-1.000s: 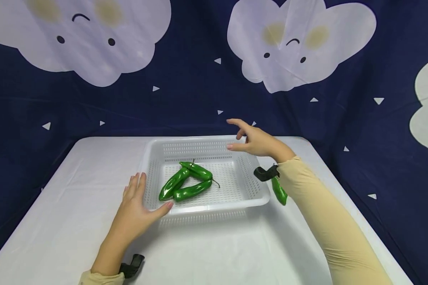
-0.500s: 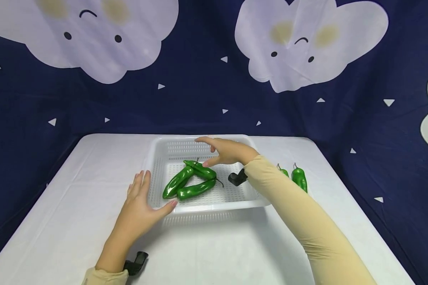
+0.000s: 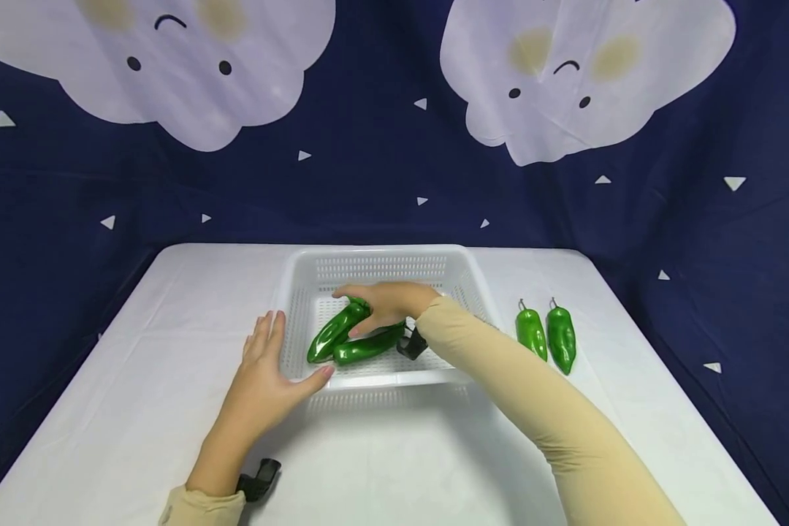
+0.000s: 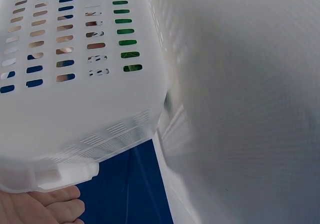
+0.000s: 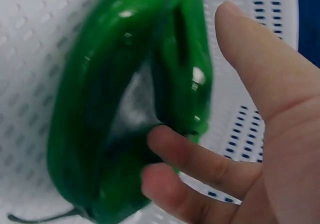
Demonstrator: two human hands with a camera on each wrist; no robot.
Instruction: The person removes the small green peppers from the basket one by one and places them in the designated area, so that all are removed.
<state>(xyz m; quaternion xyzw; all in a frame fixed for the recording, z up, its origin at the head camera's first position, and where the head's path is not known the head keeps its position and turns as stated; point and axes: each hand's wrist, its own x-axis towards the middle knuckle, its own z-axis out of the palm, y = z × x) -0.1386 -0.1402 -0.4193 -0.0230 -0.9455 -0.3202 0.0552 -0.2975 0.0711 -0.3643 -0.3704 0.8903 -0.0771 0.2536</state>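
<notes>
A white perforated plastic basket (image 3: 404, 379) holds several glossy green peppers, among them a left one (image 3: 332, 336) and a front one (image 3: 367, 348). My right hand (image 3: 388, 303) is inside the basket over the rear pepper, which it mostly hides in the head view. In the right wrist view, thumb and fingers are spread apart, fingertips right at the peppers (image 5: 80, 104). At the basket's front left corner, my left hand (image 3: 261, 383) has its fingers extended along the left side and its thumb at the front rim.
Two more green peppers, a lighter one (image 3: 531, 333) and a darker one (image 3: 562, 338), lie side by side on the white table (image 3: 394, 467) right of the basket. A dark blue cloth (image 3: 361, 190) with clouds hangs behind the table.
My right hand has moved left and down from the basket's back right corner to the peppers inside. The two peppers on the right have come into full view. The left hand stays at the corner.
</notes>
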